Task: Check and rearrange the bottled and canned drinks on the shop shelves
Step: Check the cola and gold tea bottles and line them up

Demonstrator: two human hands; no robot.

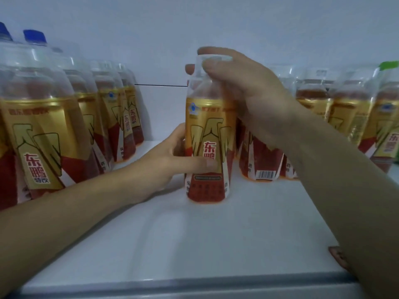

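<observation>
A bottle with a gold and red label (208, 147) stands upright in the middle of the white shelf (194, 238). My right hand (239, 89) grips its clear cap and neck from above, fingers curled round the top. My left hand (172, 156) holds the lower body from the left, thumb across the front of the label. More bottles of the same kind stand in a row at the left (43, 134) and in a group at the right (345, 117), some behind my right wrist.
Two blue-capped bottles (34, 37) stand at the far left behind the row. A green cap (388, 64) shows at the far right. The shelf's front edge (172, 288) runs along the bottom. A white back wall closes the shelf.
</observation>
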